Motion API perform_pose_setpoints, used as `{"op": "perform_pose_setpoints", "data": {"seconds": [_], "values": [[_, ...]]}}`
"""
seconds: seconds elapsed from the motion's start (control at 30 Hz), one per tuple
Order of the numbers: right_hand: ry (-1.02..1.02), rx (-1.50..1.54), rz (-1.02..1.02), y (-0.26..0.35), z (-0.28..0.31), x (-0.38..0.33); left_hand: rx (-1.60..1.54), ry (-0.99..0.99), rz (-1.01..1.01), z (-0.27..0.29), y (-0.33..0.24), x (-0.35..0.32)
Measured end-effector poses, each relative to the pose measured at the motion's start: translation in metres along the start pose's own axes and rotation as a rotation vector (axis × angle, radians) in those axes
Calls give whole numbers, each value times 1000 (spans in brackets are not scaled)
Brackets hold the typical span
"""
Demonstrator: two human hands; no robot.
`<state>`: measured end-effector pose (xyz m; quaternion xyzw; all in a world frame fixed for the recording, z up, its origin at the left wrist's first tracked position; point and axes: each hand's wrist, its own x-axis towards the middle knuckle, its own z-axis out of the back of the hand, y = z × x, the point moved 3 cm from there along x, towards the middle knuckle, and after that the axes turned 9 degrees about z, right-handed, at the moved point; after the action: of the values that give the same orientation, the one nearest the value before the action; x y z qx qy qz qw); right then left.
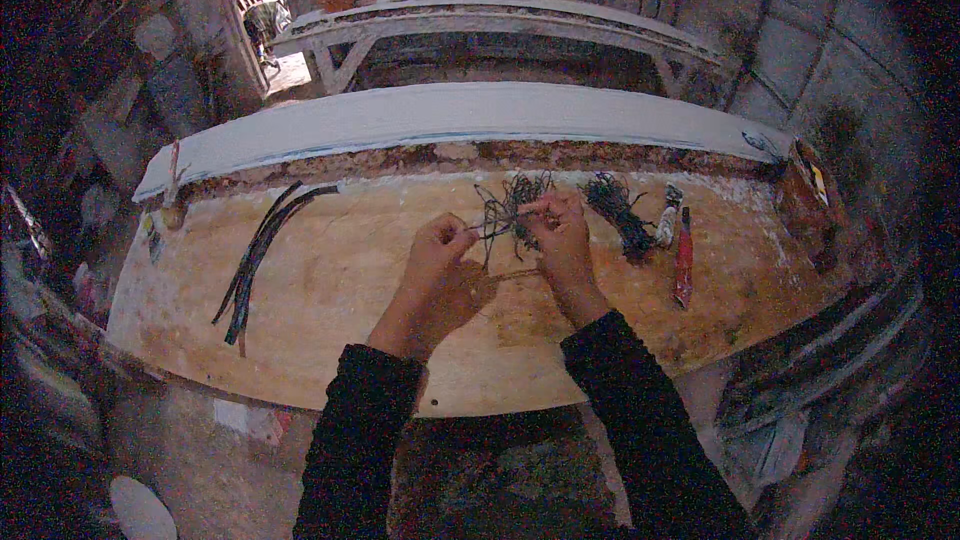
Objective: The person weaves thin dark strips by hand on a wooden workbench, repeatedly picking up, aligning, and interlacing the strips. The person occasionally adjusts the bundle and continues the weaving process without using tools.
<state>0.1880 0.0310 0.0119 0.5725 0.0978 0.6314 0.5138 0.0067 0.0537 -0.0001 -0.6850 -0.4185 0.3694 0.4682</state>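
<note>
Over the middle of the wooden board (330,300), my left hand (440,275) and my right hand (562,248) are close together. Both pinch thin strands of a loose, dark cord tangle (494,217), which spreads between and behind my fingers. The strand ends are too fine to follow. A thin tan strip (518,274) shows between the two hands at the wrists' side; I cannot tell whether it is held. Just right of my right hand lies a second dark cord bundle (618,212), gathered together.
Several long dark strips (262,258) lie on the board's left. Past the second bundle are a small whitish twisted item (668,218) and a red-handled tool (684,265). A raised white ledge (450,118) runs along the board's back, with a long bench (500,15) behind.
</note>
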Motion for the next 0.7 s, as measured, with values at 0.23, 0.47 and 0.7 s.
{"op": "perform_pose_setpoints", "data": {"seconds": [0.23, 0.47, 0.7], "values": [[539, 647, -401, 54, -6, -17, -205, -233, 0, -2, -29, -24], [715, 1013, -667, 67, -10, -34, -527, -120, 134, -23, -34, -33], [611, 826, -272, 61, -13, -19, -335, -137, 114, -5, -25, -25]]}}
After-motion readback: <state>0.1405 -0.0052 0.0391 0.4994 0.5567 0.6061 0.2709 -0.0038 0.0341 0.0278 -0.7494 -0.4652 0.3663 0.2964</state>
